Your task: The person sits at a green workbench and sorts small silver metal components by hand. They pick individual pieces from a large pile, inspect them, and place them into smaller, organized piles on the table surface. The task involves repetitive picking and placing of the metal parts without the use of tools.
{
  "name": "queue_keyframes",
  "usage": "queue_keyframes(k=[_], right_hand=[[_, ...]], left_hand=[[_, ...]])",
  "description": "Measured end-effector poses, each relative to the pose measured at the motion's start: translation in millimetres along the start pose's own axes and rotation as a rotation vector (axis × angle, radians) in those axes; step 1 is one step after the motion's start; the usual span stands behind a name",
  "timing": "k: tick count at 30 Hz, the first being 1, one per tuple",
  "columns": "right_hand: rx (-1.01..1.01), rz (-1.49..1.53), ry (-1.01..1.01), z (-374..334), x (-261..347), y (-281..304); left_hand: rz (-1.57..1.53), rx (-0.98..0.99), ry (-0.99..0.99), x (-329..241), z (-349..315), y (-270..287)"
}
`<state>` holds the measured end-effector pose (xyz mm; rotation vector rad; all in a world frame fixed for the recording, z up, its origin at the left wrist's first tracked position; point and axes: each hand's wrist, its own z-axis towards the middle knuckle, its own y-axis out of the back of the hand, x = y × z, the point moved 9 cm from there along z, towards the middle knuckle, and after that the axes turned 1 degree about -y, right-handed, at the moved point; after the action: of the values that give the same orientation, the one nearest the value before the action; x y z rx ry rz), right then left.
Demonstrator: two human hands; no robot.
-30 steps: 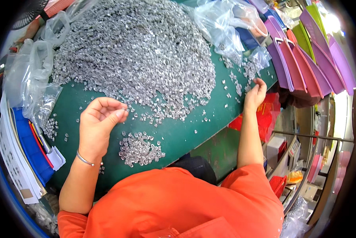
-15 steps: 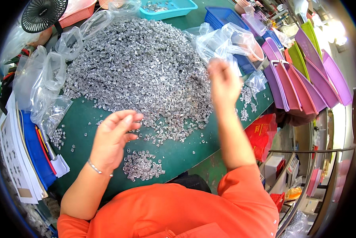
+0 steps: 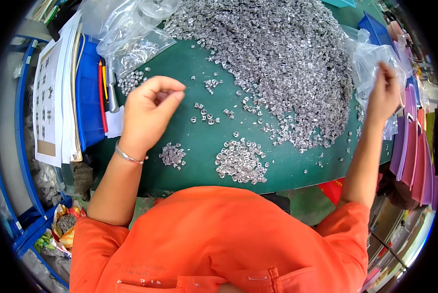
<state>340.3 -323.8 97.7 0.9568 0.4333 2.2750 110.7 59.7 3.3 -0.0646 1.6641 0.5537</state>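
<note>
A large heap of small clear plastic pieces (image 3: 277, 53) covers much of the green table (image 3: 194, 156). My left hand (image 3: 150, 110) hovers left of it, thumb and forefinger pinched together; anything between them is too small to make out. Out at the right, my right hand (image 3: 385, 95) is raised in front of a clear plastic bag (image 3: 375, 58), its fingers drawn together. Whether it holds a piece I cannot see. Nearer to me lie a small pile of the pieces (image 3: 241, 161) and a smaller pile (image 3: 172, 156). Several loose pieces (image 3: 206, 115) are scattered beside my left hand.
At the left stand a blue tray (image 3: 89, 93) with pens and a stack of papers (image 3: 55, 102). Another clear bag (image 3: 136, 49) holds small parts, with round pieces (image 3: 131, 80) by its mouth. A blue basket (image 3: 375, 29) and pink and purple bins (image 3: 414, 151) are at the right.
The view has swung left, so the heap sits further right and the smaller pile shows. My left hand's fingers have closed into a pinch. My right hand stays near the bag, its fingers together.
</note>
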Motion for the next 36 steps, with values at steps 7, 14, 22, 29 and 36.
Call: queue_keyframes(k=[7,14,22,29,36], right_hand=[[0.692,0.249,0.333,-150,172,-103],[0.726,0.143,0.360,-161,181,-120],[0.731,0.216,0.404,-164,204,-135],[0.693,0.205,0.328,-142,183,-133],[0.770,0.214,0.356,-151,197,-137]], left_hand=[[0.557,0.212,-0.573,-35,-5,-86],[0.594,0.170,-0.517,-30,1,-76],[0.372,0.075,-0.335,-24,8,-37],[0.347,0.021,-0.276,-17,0,-9],[0.320,0.022,-0.281,-16,-1,-8]])
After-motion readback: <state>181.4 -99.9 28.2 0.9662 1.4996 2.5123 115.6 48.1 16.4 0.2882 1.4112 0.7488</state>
